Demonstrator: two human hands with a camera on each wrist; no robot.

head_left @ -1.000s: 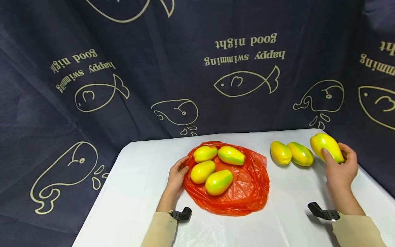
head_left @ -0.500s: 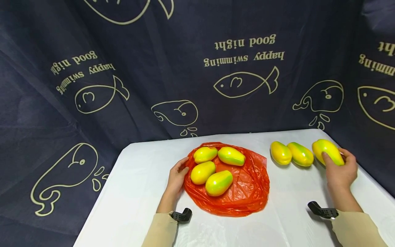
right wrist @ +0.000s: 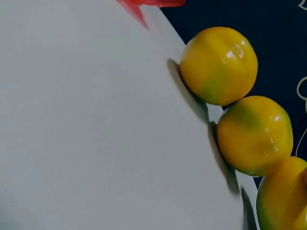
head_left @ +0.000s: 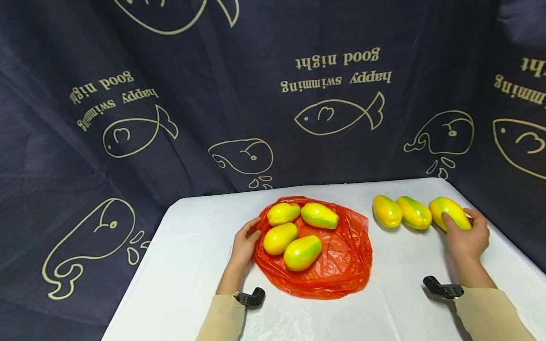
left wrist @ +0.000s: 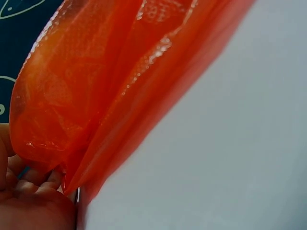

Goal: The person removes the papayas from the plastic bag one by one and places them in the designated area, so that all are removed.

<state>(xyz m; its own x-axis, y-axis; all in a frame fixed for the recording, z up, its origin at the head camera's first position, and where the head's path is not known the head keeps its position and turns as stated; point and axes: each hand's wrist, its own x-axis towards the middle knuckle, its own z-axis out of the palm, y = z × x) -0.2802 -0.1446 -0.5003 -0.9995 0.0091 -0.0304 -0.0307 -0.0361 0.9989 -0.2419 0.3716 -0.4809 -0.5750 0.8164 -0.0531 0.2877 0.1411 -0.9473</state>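
Observation:
My left hand (head_left: 245,241) holds the left rim of a red plastic bag (head_left: 337,265) that lies spread open on the table. In the left wrist view, curled fingers (left wrist: 36,177) hold the bag's gathered edge. Several yellow-green papayas (head_left: 302,252) lie inside the bag. At the right, my right hand (head_left: 468,237) grips a papaya (head_left: 450,210), thumb on its near side. That fruit sits at the right end of a row, beside two other papayas, a middle one (head_left: 414,212) and a left one (head_left: 387,211). In the right wrist view, the held papaya (right wrist: 283,196) is partly cut off.
The table (head_left: 179,265) has a white cover. Behind it hangs a dark blue curtain (head_left: 256,85) printed with fish, whales and upside-down lettering; it also runs along the left and right sides. The papaya row lies near the table's back right edge.
My right hand has lowered the papaya and brought it slightly left, up against the end of the row. The left hand and the bag have stayed in place.

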